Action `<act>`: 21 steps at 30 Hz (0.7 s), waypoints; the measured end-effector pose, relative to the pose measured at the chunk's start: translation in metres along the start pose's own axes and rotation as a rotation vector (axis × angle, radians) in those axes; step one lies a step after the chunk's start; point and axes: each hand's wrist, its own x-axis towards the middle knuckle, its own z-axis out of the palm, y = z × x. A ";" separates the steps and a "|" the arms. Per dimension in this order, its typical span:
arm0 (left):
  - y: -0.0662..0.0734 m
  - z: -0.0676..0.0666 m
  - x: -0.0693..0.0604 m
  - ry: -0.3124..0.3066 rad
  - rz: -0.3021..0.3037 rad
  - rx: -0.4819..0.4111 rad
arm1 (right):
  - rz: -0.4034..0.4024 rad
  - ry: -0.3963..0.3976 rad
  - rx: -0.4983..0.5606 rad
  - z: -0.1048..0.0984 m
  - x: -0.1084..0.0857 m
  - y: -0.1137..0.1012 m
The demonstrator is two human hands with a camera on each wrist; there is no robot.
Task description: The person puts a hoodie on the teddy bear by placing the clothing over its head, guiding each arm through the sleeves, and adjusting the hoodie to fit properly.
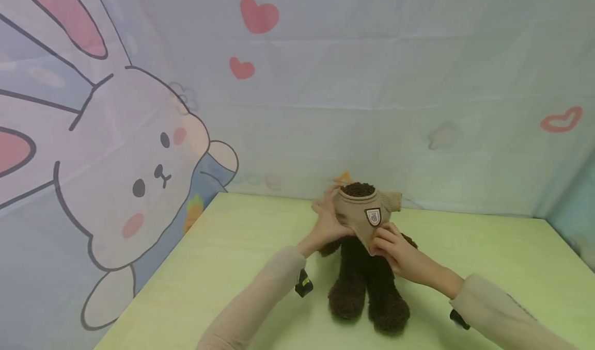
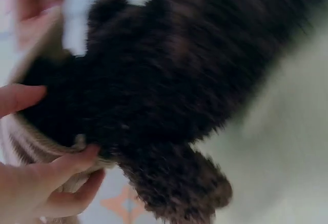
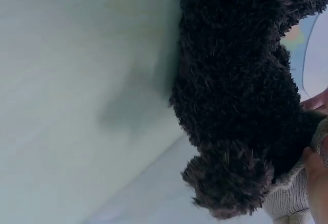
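Observation:
A dark brown plush toy (image 1: 355, 272) is upright on the table, its legs toward me and its short arms sticking out below a beige knitted sweater (image 1: 358, 208). The sweater covers its head, and curly brown fur shows in the neck opening. A shield-shaped badge (image 1: 373, 217) marks the front. My left hand (image 1: 327, 223) grips the sweater's left side; in the left wrist view its fingers (image 2: 77, 170) hold the hem, which gapes around the fur. With my right hand (image 1: 395, 249) I pinch the front hem and draw it to a point. The toy's face is hidden.
The toy stands on a pale green table (image 1: 474, 272). Behind it hangs a cloth backdrop (image 1: 395, 81) with a large rabbit (image 1: 111, 185) and pink hearts. One sweater sleeve (image 1: 395, 201) juts out to the right.

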 end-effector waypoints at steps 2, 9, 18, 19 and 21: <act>0.002 -0.006 0.005 -0.034 -0.191 -0.258 | 0.033 0.042 0.007 0.002 -0.002 0.003; -0.006 -0.024 0.012 -0.219 -0.582 -0.671 | 0.263 0.206 0.212 0.008 -0.012 0.007; -0.012 -0.019 0.013 -0.387 -0.689 -0.951 | 0.496 0.123 0.526 -0.001 -0.010 0.011; -0.012 -0.018 0.013 -0.392 -0.677 -0.987 | 0.521 0.118 0.549 -0.002 -0.010 0.011; -0.012 -0.018 0.013 -0.397 -0.648 -1.002 | 0.562 0.106 0.599 -0.005 -0.009 0.011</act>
